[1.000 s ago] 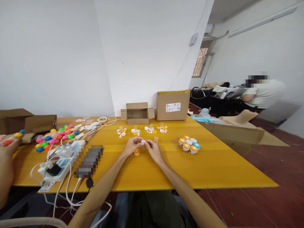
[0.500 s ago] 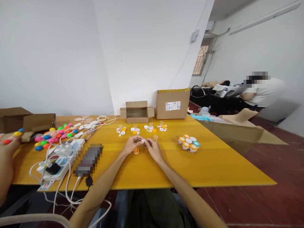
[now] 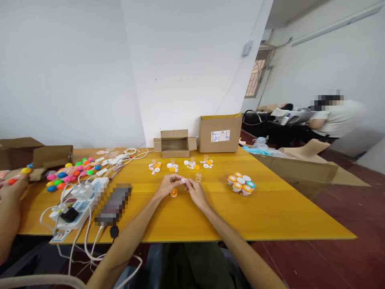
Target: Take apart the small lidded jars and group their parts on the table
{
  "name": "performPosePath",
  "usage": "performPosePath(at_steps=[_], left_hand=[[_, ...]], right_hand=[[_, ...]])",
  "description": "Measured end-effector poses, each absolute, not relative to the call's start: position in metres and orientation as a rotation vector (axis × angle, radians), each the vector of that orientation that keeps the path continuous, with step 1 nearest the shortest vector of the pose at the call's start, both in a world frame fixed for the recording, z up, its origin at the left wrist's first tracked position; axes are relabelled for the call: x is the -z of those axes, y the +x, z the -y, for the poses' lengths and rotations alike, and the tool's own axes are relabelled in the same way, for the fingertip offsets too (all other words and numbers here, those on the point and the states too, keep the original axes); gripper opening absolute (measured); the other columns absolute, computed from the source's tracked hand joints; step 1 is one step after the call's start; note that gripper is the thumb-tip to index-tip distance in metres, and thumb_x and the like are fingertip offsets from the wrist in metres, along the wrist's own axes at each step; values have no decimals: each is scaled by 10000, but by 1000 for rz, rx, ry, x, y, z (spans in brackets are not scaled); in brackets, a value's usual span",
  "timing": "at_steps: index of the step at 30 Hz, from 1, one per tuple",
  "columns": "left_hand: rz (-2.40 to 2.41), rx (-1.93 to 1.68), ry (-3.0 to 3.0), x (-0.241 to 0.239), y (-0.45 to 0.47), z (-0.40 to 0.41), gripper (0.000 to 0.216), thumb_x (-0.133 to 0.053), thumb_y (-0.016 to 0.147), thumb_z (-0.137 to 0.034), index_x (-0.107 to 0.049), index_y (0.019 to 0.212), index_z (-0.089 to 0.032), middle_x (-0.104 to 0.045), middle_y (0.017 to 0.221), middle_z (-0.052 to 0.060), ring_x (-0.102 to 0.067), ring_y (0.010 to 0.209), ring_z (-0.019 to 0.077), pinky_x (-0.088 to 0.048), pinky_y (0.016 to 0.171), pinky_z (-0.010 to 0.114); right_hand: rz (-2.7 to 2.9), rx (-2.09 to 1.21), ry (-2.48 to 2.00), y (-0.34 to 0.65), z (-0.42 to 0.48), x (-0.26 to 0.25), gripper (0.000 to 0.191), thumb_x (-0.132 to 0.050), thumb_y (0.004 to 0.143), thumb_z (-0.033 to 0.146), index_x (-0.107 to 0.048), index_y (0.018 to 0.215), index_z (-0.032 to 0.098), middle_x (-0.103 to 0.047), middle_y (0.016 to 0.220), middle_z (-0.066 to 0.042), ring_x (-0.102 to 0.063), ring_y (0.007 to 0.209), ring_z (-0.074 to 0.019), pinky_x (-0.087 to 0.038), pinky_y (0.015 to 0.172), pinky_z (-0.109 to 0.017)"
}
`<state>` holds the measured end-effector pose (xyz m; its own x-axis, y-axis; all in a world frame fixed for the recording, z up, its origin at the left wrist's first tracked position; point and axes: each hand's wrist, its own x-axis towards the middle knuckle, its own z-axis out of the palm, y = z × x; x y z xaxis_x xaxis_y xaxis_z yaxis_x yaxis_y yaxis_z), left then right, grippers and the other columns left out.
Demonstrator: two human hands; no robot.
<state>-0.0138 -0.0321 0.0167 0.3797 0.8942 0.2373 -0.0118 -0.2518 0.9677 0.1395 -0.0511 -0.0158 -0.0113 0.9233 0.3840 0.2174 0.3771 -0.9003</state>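
Note:
My left hand [image 3: 166,187] and my right hand [image 3: 195,189] meet over the middle of the yellow table [image 3: 270,208], fingers pinched together on a small white spotted piece [image 3: 182,180]. An orange cap [image 3: 173,193] lies on the table just under my left hand. A small clear cup [image 3: 198,176] stands right behind my right hand. Farther back lie small heaps of white and orange parts [image 3: 180,164].
A cluster of capped little jars [image 3: 241,183] sits to the right. Two cardboard boxes [image 3: 219,133] stand at the back by the wall. Left: coloured balls [image 3: 70,172], a power strip with cables [image 3: 75,202], another person's hand [image 3: 12,192]. A seated person [image 3: 333,116] is far right.
My hands stay together on the small white piece with only slight finger shifts. The view has wobbled a little.

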Motion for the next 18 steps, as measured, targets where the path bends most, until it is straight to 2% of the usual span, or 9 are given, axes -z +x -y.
performPosePath(at_steps=[6, 14, 18], left_hand=[[-747, -1044, 1577, -17, -14, 34, 346, -795, 684, -472, -717, 798, -155, -767, 798, 65, -707, 777, 212, -537, 801, 337], [-845, -1059, 1691, -13, -19, 28, 249, -770, 713, -400, -724, 784, -165, -762, 814, 49, -682, 800, 191, -505, 815, 305], [-897, -1069, 1753, -11, -18, 27, 200, -745, 734, -360, -733, 798, -171, -759, 817, 43, -675, 784, 184, -506, 788, 293]], right_hand=[[1518, -754, -1124, 141, 51, 17, 477, -433, 869, 617, -532, 586, 246, -548, 523, 12, -491, 521, -176, -380, 556, -293], [1475, -922, -1099, 141, 55, 10, 583, -384, 802, 759, -501, 554, 244, -461, 460, 35, -428, 459, -154, -347, 517, -287], [1501, -751, -1158, 146, 61, 7, 530, -382, 861, 670, -540, 586, 246, -510, 493, 12, -474, 495, -177, -363, 535, -291]])
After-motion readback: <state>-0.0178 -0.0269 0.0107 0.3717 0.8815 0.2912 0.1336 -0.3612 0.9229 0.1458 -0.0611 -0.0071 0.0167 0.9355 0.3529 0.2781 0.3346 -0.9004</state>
